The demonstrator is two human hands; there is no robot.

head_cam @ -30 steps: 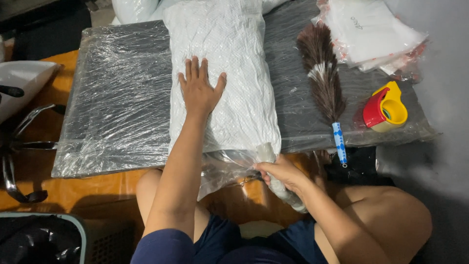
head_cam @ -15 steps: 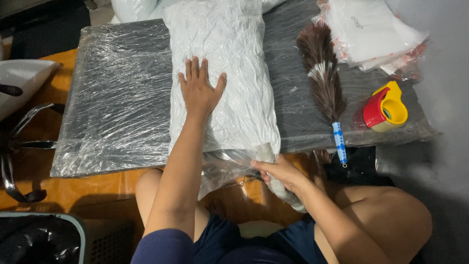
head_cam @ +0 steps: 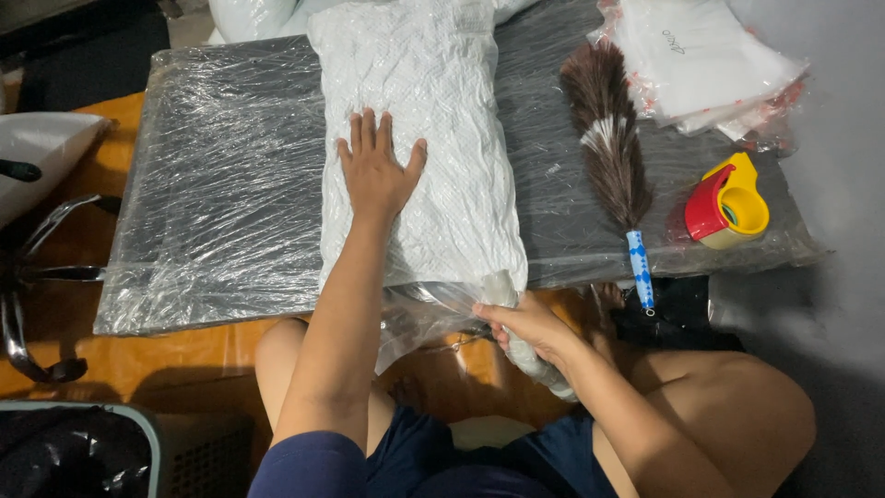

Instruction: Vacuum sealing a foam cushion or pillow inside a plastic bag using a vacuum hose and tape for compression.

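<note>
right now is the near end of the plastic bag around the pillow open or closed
Not sealed: the clear bag hangs loose off the table edge, its end gathered in the right hand. The left hand lies flat on the pillow.

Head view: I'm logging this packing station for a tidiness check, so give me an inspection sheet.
Surface: low table wrapped in clear film.
Job's things: white pillow in a clear plastic bag, lying on the table.
Clutter: feather duster, tape dispenser, stack of plastic bags.
Grippers: left hand flat on the pillow; right hand gripping the bag's open end.
Cables: nothing seen.
Surroundings: orange floor, chair base, bin.
</note>
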